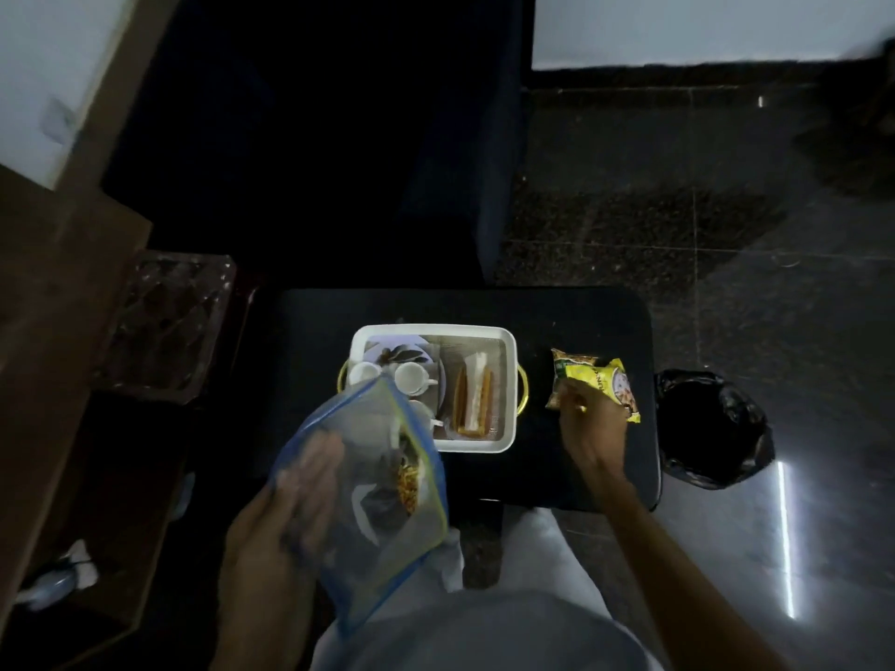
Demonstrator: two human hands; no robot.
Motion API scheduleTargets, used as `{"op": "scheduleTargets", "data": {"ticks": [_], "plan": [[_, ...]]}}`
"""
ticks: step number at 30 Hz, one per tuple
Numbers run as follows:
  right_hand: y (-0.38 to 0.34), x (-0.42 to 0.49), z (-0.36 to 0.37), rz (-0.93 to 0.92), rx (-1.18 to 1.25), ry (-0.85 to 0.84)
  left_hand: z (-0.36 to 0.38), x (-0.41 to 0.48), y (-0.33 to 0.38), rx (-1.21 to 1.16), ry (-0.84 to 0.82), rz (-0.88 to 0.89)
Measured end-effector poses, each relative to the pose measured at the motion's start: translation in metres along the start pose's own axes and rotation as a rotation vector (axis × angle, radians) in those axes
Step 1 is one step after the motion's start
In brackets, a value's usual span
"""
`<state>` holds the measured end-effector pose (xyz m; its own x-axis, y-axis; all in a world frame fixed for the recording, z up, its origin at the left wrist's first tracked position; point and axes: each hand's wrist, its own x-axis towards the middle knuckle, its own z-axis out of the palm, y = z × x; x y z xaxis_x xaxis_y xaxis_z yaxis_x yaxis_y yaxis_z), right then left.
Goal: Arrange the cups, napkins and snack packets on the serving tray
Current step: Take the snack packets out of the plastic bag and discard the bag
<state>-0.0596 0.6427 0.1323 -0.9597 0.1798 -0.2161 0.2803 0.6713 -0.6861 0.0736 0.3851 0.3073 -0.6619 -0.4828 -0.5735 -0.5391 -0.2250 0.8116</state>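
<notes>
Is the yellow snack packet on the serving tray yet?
No. The yellow snack packet lies on the black table right of the tray, under the right hand.

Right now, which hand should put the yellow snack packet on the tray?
The right hand. It already touches the yellow snack packet, which lies just right of the tray. The left hand is busy holding a clear zip bag.

Dim home room, dark sofa (315,162), tiled floor (702,234)

white tray (511,389), yellow snack packet (595,387), black table (571,322)
</notes>
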Motion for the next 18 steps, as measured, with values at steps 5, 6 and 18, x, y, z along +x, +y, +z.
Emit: {"op": "scheduleTargets", "data": {"ticks": [5,6,18], "plan": [[-0.113,-0.071,-0.06,-0.377,0.415,0.093,-0.013,0.0,0.023,-0.165,-0.059,0.067],[-0.137,-0.087,-0.065,-0.481,0.428,0.046,-0.015,0.004,0.024,-0.177,-0.073,0.078],[-0.244,-0.126,0.094,-0.985,-1.315,-0.669,-0.076,0.031,0.034,0.01,-0.253,0.247]]}}
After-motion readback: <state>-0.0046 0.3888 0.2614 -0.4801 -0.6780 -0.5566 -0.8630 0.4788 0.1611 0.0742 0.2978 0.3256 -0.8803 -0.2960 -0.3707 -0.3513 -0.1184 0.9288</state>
